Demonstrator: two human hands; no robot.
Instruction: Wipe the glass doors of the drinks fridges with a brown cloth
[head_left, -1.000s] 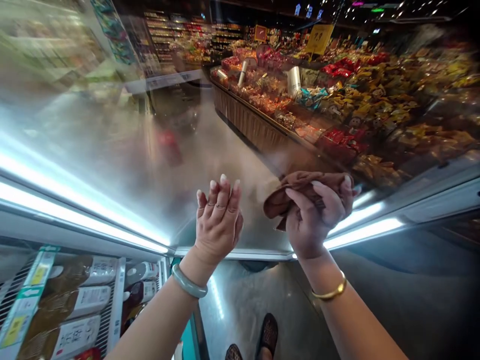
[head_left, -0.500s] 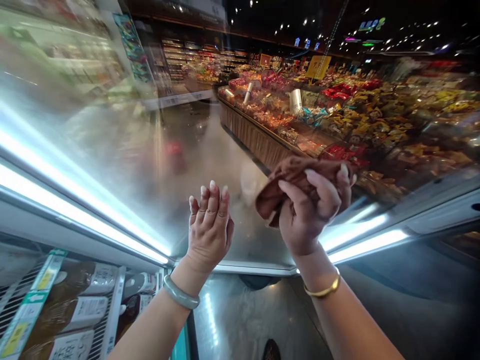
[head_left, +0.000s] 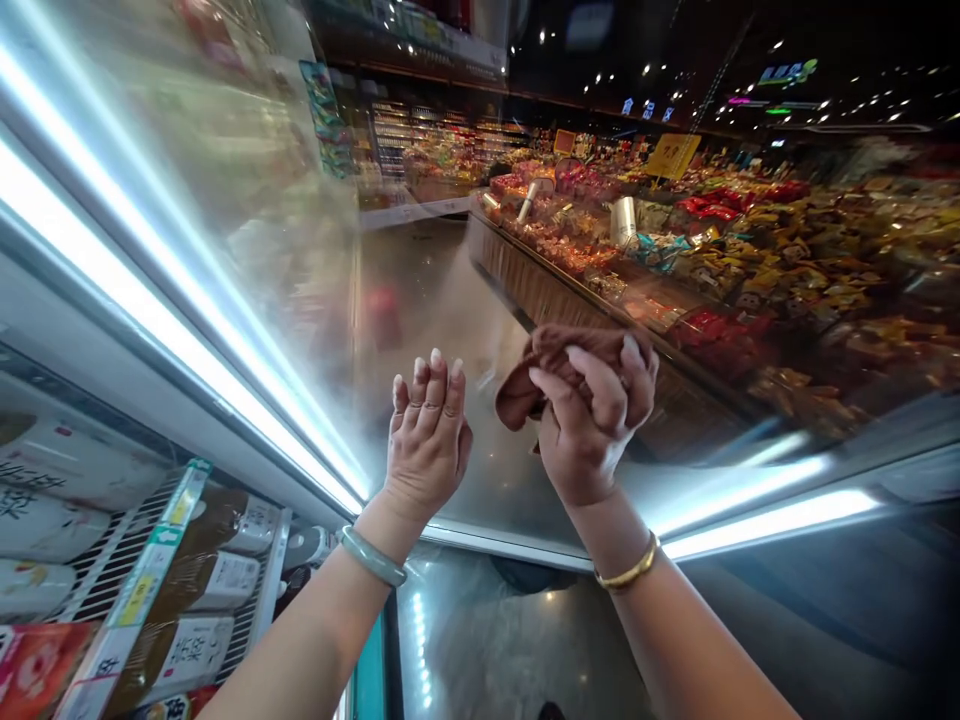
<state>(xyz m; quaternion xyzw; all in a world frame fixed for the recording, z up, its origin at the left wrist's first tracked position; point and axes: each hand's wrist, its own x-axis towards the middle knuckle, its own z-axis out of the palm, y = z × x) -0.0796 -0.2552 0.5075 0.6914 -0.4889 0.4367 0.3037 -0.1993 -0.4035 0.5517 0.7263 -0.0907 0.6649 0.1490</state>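
Note:
A crumpled brown cloth (head_left: 529, 385) is bunched in my right hand (head_left: 589, 430), its fingers curled over it against the glass pane (head_left: 487, 480). Part of the cloth is hidden behind the fingers. To the left of it, my left hand (head_left: 427, 435) is held up flat at the same pane, fingers stretched out and nothing in it. Whether its palm presses on the glass, I cannot tell. A pale green bangle (head_left: 373, 560) circles my left wrist, and a gold bangle (head_left: 628, 570) my right.
On the left, wire shelves (head_left: 112, 545) hold bottles (head_left: 232, 580) and other packs behind price strips. Bright light bars (head_left: 172, 280) run beside the glass, with more at the right. Beyond the pane stands a long bin (head_left: 540, 275) heaped with wrapped goods.
My right hand with the cloth has moved left and slightly down, closer to my left hand. My left hand stays flat. The view has turned a little left, showing more shelf.

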